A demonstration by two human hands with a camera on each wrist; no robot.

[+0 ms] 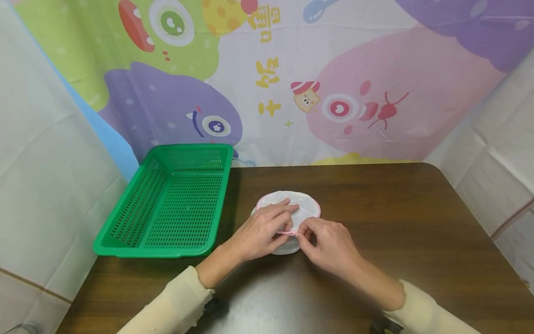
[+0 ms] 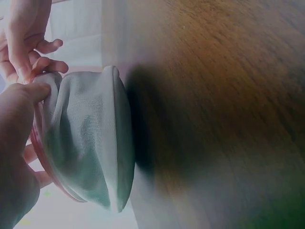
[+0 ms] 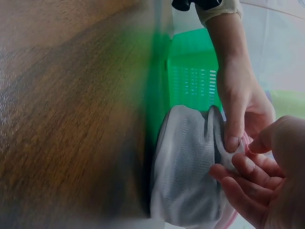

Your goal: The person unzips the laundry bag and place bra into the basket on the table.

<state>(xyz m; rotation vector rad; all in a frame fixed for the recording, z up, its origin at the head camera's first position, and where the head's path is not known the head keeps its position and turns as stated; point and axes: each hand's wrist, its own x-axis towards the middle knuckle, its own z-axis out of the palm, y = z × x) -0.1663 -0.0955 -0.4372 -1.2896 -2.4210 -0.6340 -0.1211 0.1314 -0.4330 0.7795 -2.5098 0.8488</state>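
A round white mesh laundry bag [image 1: 306, 206] with a pink zipper edge [image 1: 288, 233] sits on the table, its fabric wall standing up in both wrist views. My left hand [image 1: 263, 230] pinches the rim between thumb and fingers, while some of its fingers lie over the bag's top. Just to the right, my right hand [image 1: 332, 243] pinches the pink zipper at its near side with thumb and index finger. In the right wrist view, the fingertips of both hands almost meet at the bag's rim [image 3: 245, 140]. The zipper pull itself is hidden by the fingers.
A green perforated plastic basket [image 1: 227, 195] stands left of the bag on the brown wooden table [image 1: 396, 204]. Behind the table hangs a cloth printed with cartoon monsters [image 1: 267, 130]. Pale sheets line both sides.
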